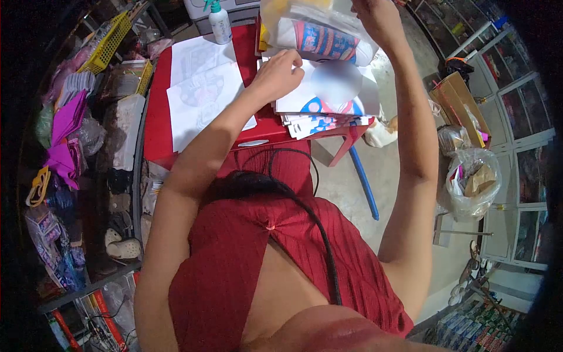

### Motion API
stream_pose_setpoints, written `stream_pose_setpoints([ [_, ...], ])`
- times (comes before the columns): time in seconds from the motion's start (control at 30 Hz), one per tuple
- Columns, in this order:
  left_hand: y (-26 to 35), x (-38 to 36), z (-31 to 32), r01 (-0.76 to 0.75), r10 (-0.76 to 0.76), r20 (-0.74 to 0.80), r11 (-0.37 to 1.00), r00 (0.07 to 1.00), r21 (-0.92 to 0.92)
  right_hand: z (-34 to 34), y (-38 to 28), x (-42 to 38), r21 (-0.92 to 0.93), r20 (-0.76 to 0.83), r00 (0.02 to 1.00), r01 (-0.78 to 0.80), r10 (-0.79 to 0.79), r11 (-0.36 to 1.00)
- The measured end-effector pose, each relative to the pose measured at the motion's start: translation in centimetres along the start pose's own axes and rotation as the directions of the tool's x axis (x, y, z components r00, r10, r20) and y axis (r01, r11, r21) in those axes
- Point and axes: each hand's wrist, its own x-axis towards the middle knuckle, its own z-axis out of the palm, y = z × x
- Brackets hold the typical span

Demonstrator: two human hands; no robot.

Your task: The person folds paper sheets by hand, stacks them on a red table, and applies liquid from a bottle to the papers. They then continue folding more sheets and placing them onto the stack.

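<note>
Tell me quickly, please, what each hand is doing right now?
Left hand: closed, pinching the printed sheet atop the paper stack.
Right hand: gripping the clear plastic bag, raised above the table.

**A small, crowded shop with a work table**

A cluttered retail space is shown. Along one side, shelves (88,193) are packed with wrapped goods, purple paper packs (65,126) and a yellow basket (108,41). On the other side, glass display cabinets (516,117) are lined up against the wall, and boxed stock (478,328) is stacked near the floor. A cardboard box (460,108) and a filled plastic bag (475,182) are set on the bare concrete floor (381,176). A red plastic table (155,111) covered with printed sheets (202,97) is placed in the middle.
</note>
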Motion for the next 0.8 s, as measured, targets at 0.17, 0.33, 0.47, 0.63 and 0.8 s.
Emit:
stream_pose_setpoints([
  [0.17, -0.1, 0.6, 0.2, 0.091, -0.092, 0.015, 0.996, 0.996, 0.021, -0.4, 0.1, 0.8, -0.038, -0.028, 0.998, 0.048, -0.049, 0.998],
  [0.33, 0.8, 0.9, 0.2, 0.128, -0.130, 0.012, 0.985, 0.991, 0.120, -0.7, -0.4, 0.4, -0.021, -0.028, 1.000, -0.008, 0.007, 1.000],
  [0.47, 0.9, 0.9, 0.4, 0.190, -0.192, 0.001, 0.971, 0.981, 0.148, -1.1, -0.3, 0.5, 0.032, -0.019, 0.999, 0.043, -0.042, 0.999],
  [0.63, 0.3, 0.9, 0.8, 0.254, -0.235, -0.122, 0.951, 0.964, 0.178, -2.0, -1.6, 0.3, 0.016, 0.019, 1.000, 0.009, -0.009, 1.000],
  [0.8, -0.9, 0.7, 2.1, 0.371, -0.337, -0.213, 0.917, 0.917, 0.146, -2.4, -2.2, -1.9, 0.000, 0.099, 0.995, 0.029, -0.028, 1.000],
])
